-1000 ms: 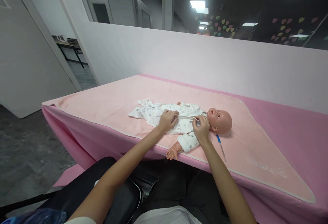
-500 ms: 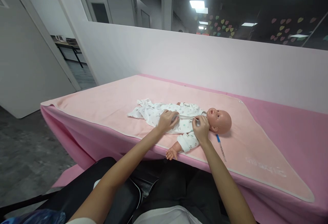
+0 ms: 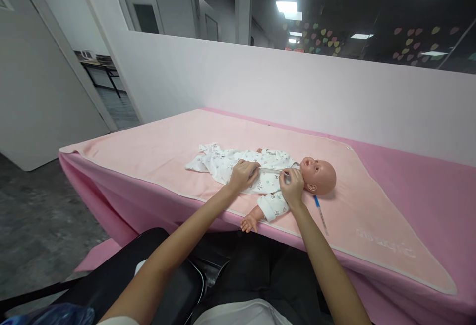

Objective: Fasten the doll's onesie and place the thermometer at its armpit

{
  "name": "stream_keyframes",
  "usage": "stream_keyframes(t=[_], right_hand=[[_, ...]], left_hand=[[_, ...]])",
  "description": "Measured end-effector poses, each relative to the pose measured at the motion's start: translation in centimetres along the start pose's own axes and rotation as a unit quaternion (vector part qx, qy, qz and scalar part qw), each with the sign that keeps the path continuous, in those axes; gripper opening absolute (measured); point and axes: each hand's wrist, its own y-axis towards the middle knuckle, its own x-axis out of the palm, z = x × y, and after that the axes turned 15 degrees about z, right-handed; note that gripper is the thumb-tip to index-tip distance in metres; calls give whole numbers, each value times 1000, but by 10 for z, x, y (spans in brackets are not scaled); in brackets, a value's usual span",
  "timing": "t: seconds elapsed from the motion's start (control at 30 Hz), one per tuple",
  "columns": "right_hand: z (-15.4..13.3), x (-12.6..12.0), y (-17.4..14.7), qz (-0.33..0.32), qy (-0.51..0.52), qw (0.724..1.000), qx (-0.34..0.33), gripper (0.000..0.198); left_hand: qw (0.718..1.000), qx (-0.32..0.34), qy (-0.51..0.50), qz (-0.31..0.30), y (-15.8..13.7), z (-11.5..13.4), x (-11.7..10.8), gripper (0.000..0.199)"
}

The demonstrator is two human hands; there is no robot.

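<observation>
A baby doll (image 3: 320, 176) lies on its back with its head to the right, dressed in a white printed romper (image 3: 223, 163). My left hand (image 3: 243, 175) is closed in a pinch above the doll's middle. Near the doll's neck, my right hand (image 3: 292, 186) pinches too. Between both hands runs a thin white strip (image 3: 270, 169), stretched across the doll's chest. I cannot tell whether it is the romper's edge or a separate piece. The doll's near arm (image 3: 253, 218) points toward me, its hand at the table edge.
A pink blanket (image 3: 148, 146) covers much of the table, over a darker pink cloth (image 3: 427, 176). Beside the doll's head lies a slim stick with a blue end and a marked shaft (image 3: 321, 215). A black chair (image 3: 156, 265) stands at the left, and a white wall (image 3: 260, 82) rises behind.
Hardly anything differs. Both hands keep their places over the doll, and the strip between them looks slightly thinner and straighter.
</observation>
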Motion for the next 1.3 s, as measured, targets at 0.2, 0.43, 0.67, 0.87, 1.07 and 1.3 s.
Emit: stream_keyframes(t=[0.2, 0.43, 0.67, 0.87, 1.07, 1.3], right_hand=[[0, -1, 0, 3, 3, 1000, -2, 11], [0, -1, 0, 6, 1, 1000, -5, 11], [0, -1, 0, 12, 8, 1000, -10, 12], [1, 0, -1, 22, 7, 1000, -13, 11], [0, -1, -1, 20, 11, 1000, -13, 12], [1, 0, -1, 23, 6, 1000, -13, 13]], left_hand=[[1000, 5, 2, 6, 1, 1, 0, 12], [1000, 7, 9, 4, 2, 3, -1, 13], [1000, 1, 10, 3, 2, 3, -2, 15], [1000, -3, 8, 20, 2, 3, -1, 15], [997, -33, 50, 44, 3, 2, -3, 16], [991, -65, 83, 83, 5, -2, -8, 13]])
